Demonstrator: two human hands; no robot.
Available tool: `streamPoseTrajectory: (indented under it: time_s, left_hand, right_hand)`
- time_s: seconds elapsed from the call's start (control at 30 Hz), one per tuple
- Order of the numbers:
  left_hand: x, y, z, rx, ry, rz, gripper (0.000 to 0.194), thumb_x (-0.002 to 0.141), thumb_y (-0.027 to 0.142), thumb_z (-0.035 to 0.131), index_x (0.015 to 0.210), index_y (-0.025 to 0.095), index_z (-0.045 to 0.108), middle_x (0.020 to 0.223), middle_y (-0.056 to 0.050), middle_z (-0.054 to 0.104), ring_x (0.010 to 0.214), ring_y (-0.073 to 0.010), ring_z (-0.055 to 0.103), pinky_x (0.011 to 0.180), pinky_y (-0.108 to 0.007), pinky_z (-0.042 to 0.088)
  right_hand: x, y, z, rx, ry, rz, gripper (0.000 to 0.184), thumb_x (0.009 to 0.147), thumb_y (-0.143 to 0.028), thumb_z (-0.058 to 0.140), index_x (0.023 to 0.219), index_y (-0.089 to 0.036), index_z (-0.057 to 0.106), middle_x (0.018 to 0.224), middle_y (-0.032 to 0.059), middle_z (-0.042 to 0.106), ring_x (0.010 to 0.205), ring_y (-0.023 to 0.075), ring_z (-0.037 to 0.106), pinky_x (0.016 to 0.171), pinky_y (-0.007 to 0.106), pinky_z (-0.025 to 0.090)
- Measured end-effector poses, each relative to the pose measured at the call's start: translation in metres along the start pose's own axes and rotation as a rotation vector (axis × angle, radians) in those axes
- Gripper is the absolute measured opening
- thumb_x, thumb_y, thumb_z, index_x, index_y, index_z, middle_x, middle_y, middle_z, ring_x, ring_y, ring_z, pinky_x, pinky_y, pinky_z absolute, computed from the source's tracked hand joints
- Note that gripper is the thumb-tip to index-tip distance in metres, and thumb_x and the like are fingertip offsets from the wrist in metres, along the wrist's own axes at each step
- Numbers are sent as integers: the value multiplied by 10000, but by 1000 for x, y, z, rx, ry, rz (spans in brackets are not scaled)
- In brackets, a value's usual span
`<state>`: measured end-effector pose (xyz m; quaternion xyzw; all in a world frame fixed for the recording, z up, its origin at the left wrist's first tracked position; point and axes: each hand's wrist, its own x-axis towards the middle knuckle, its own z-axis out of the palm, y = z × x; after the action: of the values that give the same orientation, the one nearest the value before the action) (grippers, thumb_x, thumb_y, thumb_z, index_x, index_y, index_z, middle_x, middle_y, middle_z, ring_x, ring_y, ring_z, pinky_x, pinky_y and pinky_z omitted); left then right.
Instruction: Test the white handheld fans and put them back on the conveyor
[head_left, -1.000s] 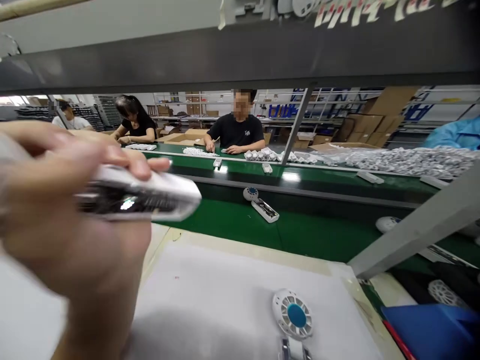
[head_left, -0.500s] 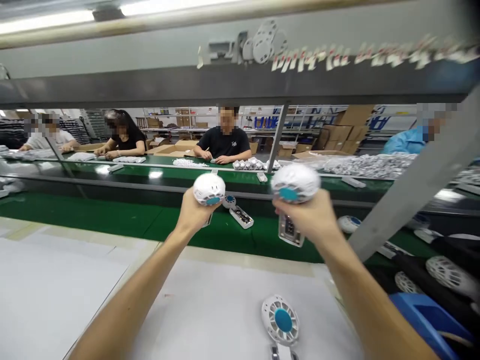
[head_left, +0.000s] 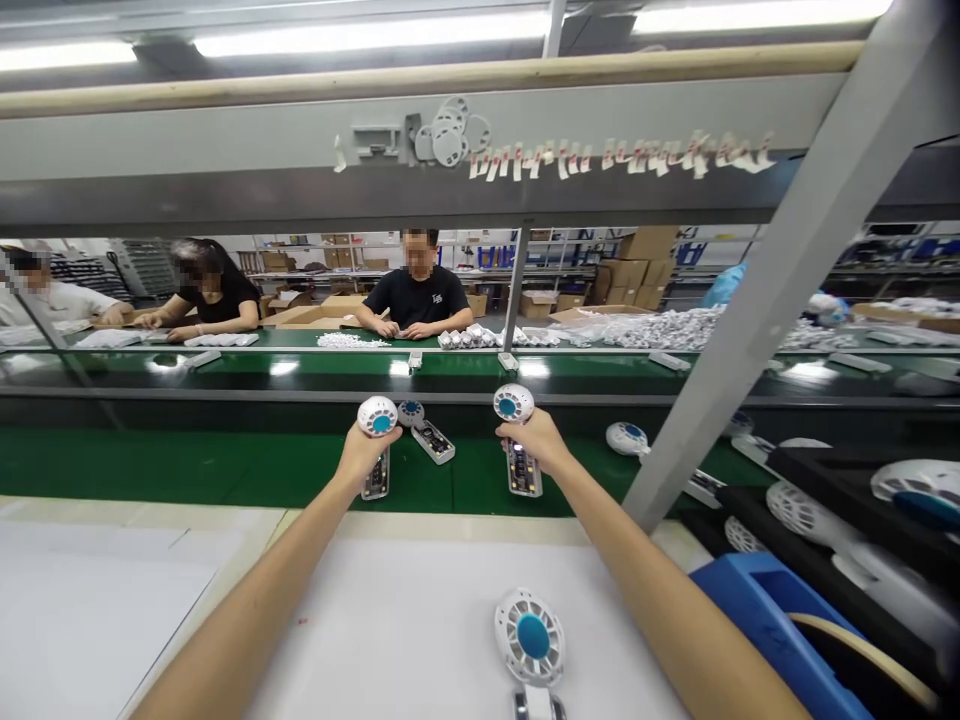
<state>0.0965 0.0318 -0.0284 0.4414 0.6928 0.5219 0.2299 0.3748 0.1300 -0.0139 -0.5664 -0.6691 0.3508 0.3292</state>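
Note:
My left hand (head_left: 363,452) is closed round the neck of a white handheld fan (head_left: 377,415) with a teal centre. Its open handle, showing a circuit board, hangs down over the green conveyor belt. In my right hand (head_left: 538,440) is a similar handheld fan (head_left: 514,402), gripped below the head, with its exposed board towards me. Another fan (head_left: 433,441) lies on the belt between the two hands. Nearer to me, a fan head (head_left: 531,637) rests face up on the white worktop (head_left: 405,610), its lower part cut off by the frame.
A slanted metal post (head_left: 757,300) rises at the right, beside another fan (head_left: 627,438) on the belt (head_left: 225,465). Black trays with fan parts and a blue bin (head_left: 772,600) stand at right. Several co-workers sit across the line. An overhead beam (head_left: 225,150) spans the view.
Both hands have come lower in view and the right one closer to the left. The fans have tilted so their faces and open handles show more. The camera view has shifted.

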Motion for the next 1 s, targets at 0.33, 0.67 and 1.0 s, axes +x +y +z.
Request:
streamPoseTrajectory:
  time_s: [0.33, 0.67, 1.0]
  left_hand:
    - [26, -48, -23, 579, 148, -140, 400, 924, 410, 681, 1224, 151, 622, 1324, -119, 585, 1231, -288, 559, 1057, -533, 470]
    - [6, 15, -25, 514, 30, 212, 457, 886, 348, 644, 1273, 115, 582, 1380, -204, 493, 1353, -369, 439, 1128, -518, 369]
    - [-56, 113, -59, 110, -551, 627, 655, 764, 461, 848, 1327, 252, 585, 1347, -67, 619, 1172, -242, 615, 971, -336, 502]
  right_hand:
    - [1, 23, 40, -396, -30, 22, 296, 959, -331, 683, 1180, -139, 645, 1190, 90, 651, 1095, 231, 636, 967, 446, 534]
    - [-35, -25, 27, -403, -10, -313, 365, 883, -138, 642, 1246, -170, 659, 1161, 74, 629, 1063, 210, 631, 964, 341, 474]
    - [-121, -96, -11, -387, 75, -1030, 429, 895, -46, 560, 1306, -153, 626, 1170, 95, 621, 1007, 248, 573, 818, 397, 526]
